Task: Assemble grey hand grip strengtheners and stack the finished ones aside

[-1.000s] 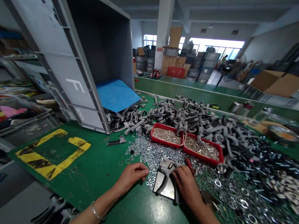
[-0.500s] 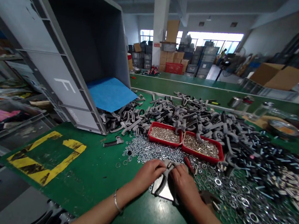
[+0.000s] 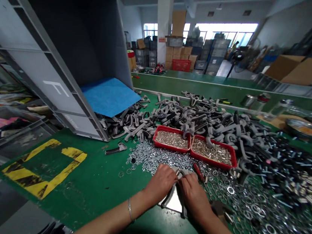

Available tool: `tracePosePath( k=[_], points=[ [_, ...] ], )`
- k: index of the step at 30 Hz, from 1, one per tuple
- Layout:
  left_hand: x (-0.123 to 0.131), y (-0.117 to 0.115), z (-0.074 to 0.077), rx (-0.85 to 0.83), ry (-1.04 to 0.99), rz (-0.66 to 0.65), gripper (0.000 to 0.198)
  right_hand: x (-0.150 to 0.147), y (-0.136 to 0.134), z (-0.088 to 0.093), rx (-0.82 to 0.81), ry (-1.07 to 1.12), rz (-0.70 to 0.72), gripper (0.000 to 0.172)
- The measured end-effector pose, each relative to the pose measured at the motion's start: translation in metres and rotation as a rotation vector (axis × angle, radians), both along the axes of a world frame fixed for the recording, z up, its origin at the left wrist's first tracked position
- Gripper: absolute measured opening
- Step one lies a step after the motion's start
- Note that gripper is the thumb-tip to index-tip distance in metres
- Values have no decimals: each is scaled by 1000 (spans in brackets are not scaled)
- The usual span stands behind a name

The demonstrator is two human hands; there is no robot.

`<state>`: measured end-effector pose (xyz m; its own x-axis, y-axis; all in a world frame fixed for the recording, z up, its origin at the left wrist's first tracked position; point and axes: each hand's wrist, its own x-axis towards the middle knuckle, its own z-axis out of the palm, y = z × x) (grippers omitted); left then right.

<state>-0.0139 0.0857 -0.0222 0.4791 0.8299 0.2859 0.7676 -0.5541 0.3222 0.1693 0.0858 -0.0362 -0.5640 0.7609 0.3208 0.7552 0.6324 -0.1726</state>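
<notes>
Close together over the bright metal plate (image 3: 175, 202) are my two hands. My left hand (image 3: 162, 180) is closed with its fingertips on the head of a grey plier-like tool (image 3: 168, 197), which has two black-gripped handles pointing toward me. From the other side, my right hand (image 3: 193, 190) pinches the same tool near its head. A small shiny metal cylinder (image 3: 177, 172) shows between the fingertips. The fingers cover most of the tool's head. A red-handled tool (image 3: 198, 171) lies just beyond my right hand.
Two red trays (image 3: 154, 139) of small metal parts stand beyond my hands, in front of a heap of grey handles (image 3: 201, 118). Loose washers (image 3: 258, 209) spread to the right. A large grey crate (image 3: 70, 99) lies on its side at left. Pliers (image 3: 220, 210) sit beside my right forearm.
My left hand has shifted right and over the tool, closing in on my right hand. It now hides more of the tool's left handle. The camera view has shifted slightly.
</notes>
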Motion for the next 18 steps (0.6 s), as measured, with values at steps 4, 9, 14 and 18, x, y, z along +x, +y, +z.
tracePosePath(
  k=[4,9,14,18],
  points=[
    [-2,-1,-1,69,19,-24,19,6,-6,8,-3,-15,93,27],
    [2,6,4,224,254,-126,19,29,-23,19,-130,64,148,44],
    [2,6,8,256,356,-257,21,83,-55,18,-196,151,-77,34],
    [-9,0,15,51,171,-162,18,133,-101,-6,-174,60,-202,38]
  ],
)
